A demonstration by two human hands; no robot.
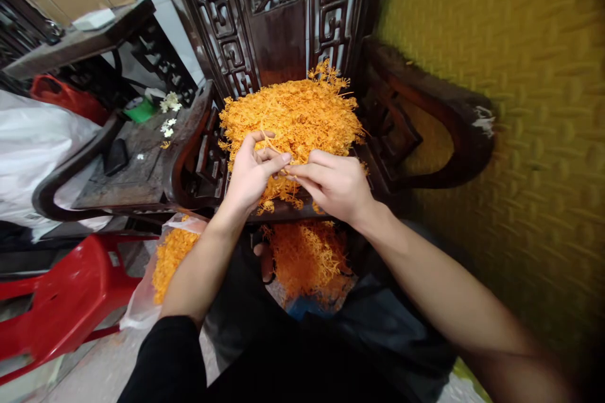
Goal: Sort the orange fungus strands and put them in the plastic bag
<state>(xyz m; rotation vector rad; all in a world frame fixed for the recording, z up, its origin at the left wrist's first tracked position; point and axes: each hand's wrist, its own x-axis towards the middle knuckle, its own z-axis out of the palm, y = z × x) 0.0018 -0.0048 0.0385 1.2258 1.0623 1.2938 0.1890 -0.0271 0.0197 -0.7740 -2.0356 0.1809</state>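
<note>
A large heap of orange plastic sprigs (293,110), thin and branching, covers the seat of a dark carved wooden chair (278,44). My left hand (255,170) is over the front of the heap, thumb and fingers pinched around a thin orange sprig stem. From the right, my right hand (333,182) meets it, its fingertips pinched on the same small piece. The fingertips of both hands nearly touch, and the piece between them is mostly hidden. More orange sprigs (307,258) lie lower down, between my legs.
A clear plastic bag (146,302) of orange pieces stands at left, near a red plastic chair (75,296). Beside it, a wooden side seat (137,170) bears a dark phone-like object (115,157) and a green tape roll (140,110). Curved armrests (454,119) flank the heap.
</note>
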